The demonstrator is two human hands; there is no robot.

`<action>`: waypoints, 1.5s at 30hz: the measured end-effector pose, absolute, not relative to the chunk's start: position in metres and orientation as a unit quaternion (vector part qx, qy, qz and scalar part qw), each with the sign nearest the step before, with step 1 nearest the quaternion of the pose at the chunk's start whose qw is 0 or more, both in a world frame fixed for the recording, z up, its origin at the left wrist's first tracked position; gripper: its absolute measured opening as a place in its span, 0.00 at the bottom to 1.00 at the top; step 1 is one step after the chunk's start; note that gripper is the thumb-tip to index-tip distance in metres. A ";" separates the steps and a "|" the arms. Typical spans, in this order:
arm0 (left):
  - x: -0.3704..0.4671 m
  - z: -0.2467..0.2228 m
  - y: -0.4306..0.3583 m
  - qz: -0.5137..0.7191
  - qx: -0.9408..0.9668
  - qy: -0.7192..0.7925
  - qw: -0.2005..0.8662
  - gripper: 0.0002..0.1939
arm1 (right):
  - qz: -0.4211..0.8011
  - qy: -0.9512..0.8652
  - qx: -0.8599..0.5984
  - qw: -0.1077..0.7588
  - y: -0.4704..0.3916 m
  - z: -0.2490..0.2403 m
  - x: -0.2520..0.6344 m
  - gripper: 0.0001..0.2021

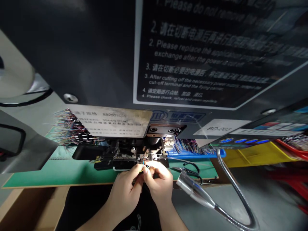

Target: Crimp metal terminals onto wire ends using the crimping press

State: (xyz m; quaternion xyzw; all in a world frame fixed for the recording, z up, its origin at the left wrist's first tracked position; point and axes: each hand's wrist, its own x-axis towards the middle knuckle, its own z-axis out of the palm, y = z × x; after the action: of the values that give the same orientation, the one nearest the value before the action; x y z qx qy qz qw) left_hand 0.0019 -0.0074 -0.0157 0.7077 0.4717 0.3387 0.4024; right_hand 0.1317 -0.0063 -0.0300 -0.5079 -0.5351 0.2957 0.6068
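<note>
My left hand (128,187) and my right hand (158,183) meet fingertip to fingertip at the front of a crimping machine (130,157). Both are closed in a pinch on thin wires (147,166); a blue, a yellow and a pale strand show between the fingers. The wire ends point toward the lit working area of the machine, just beyond my fingertips. Whether they touch the tooling I cannot tell, as my fingers and the glare cover it. Most of the wires' length is hidden by my hands.
The dark machine housing (101,57) hangs low over my hands. Black-handled scissors (190,170) lie right on the green table (64,178). A silver gooseneck lamp (196,189) reaches in from the right. Wire bundles (69,128) stand at back left, others in a blue tray (192,155).
</note>
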 end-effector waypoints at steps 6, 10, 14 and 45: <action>0.001 -0.012 -0.005 0.341 0.707 0.478 0.394 0.12 | 0.291 -0.536 -0.518 0.600 -0.003 -0.029 0.131 0.04; 0.002 -0.012 -0.005 0.338 0.706 0.480 0.396 0.12 | 0.294 -0.537 -0.517 0.598 -0.003 -0.030 0.130 0.04; 0.002 -0.013 -0.005 0.335 0.705 0.481 0.399 0.13 | 0.305 -0.516 -0.526 0.603 -0.006 -0.032 0.129 0.02; 0.003 -0.007 -0.003 0.314 0.718 0.479 0.396 0.10 | 0.283 -0.542 -0.530 0.588 -0.006 -0.025 0.133 0.03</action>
State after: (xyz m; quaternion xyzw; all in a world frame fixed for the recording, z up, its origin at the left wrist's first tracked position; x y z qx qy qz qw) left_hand 0.0031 -0.0026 -0.0071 0.7175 0.4792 0.3142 0.3960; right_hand 0.1330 -0.0063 -0.0250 -0.5302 -0.5418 0.2825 0.5878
